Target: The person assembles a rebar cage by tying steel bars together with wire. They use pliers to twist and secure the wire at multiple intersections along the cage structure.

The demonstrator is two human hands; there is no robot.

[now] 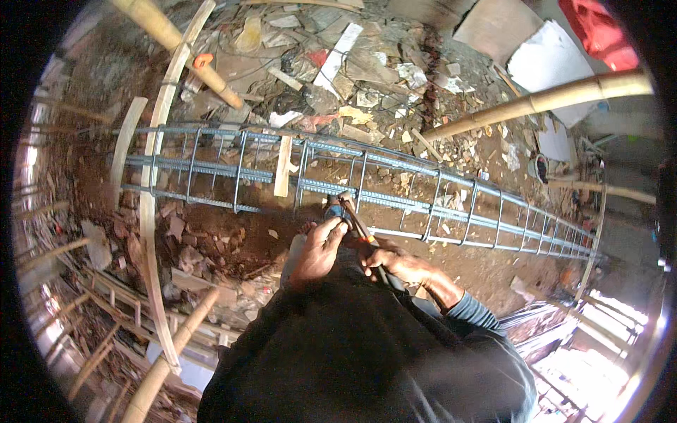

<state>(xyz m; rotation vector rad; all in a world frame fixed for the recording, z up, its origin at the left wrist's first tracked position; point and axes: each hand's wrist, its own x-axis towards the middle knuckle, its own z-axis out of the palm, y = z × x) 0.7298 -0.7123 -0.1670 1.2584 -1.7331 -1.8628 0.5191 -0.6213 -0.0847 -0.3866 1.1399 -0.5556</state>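
Observation:
A long cage of steel rebar [321,187] with square stirrups runs across the view in front of me. My right hand [405,266] is closed round the handles of a pair of pincers [358,224], which have an orange band. The pincers' head is against the near side of the cage, at a bar and stirrup. Just left of it, my left hand [317,250] is closed, thumb and fingers pressed together beside the pincers. What its fingers hold, if anything, is too small to make out.
A short wooden piece [283,168] lies across the cage, and a long wooden batten [149,211] crosses its left end. Bamboo poles [536,102] stand around it. Broken tiles, scraps and rubble [345,63] cover the ground beyond. A red bag [603,35] sits at the far right.

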